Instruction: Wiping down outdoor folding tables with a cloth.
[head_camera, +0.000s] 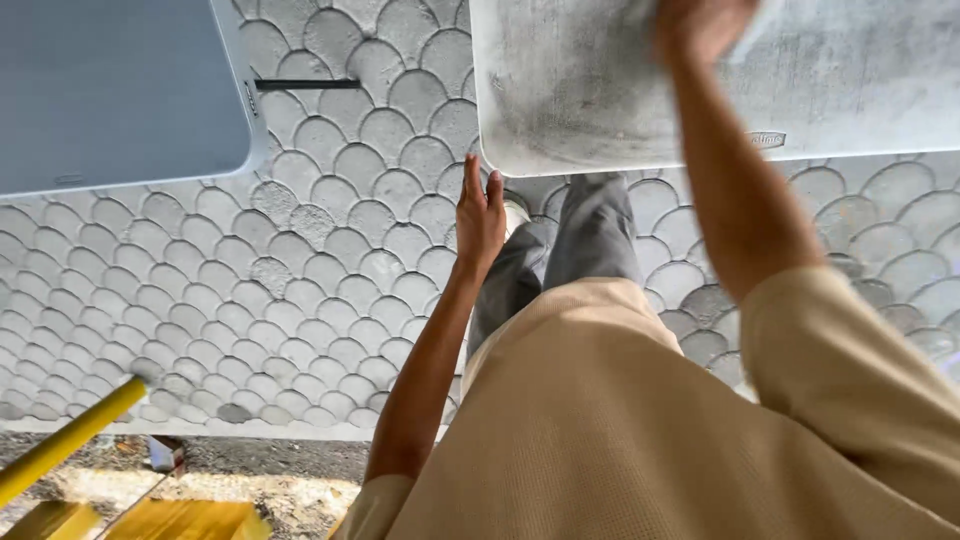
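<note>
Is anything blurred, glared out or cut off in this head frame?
Head view: the right hand on the dirty white table is motion-blurred and cropped by the top edge, with a pale smear beside it that could be a cloth. The left hand at that table's edge is sharp. Light is even daylight on the scalloped paving, with no harsh glare; the bluish table looks shaded.

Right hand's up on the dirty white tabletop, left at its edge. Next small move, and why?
Probably sweep the right hand toward the near edge of the white table. It seems to press a pale cloth, though blur hides it, and grey grime still darkens the near left corner. The left hand is open at that corner's edge and could steady the table.
</note>
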